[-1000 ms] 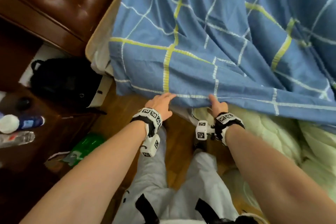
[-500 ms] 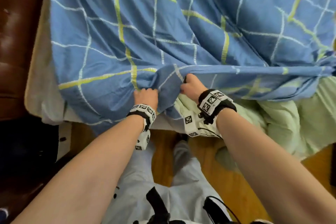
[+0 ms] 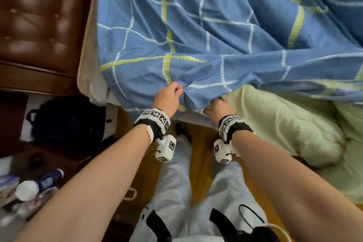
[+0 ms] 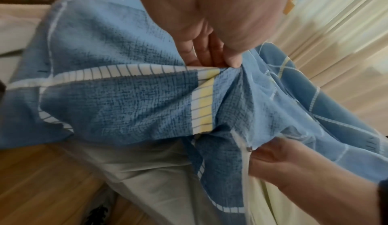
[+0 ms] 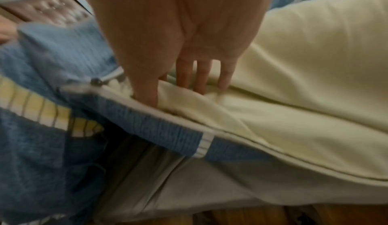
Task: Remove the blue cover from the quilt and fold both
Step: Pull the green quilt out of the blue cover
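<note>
At frame centre the left hand (image 3: pixel 168 98) pinches the blue cover (image 3: pixel 206 31); the right hand (image 3: pixel 217 107) pinches the pale quilt (image 3: pixel 279 124) with thumb against fingers. No writing is legible.

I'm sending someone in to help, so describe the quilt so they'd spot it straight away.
Start at the bed with the blue cover checked in white and yellow. Along its near edge, right of where the left hand pinches that cover, puffy bedding spills out toward the floor. That is the quilt: plain pale yellow-green, with no checks, and the right hand grips its edge.
</note>
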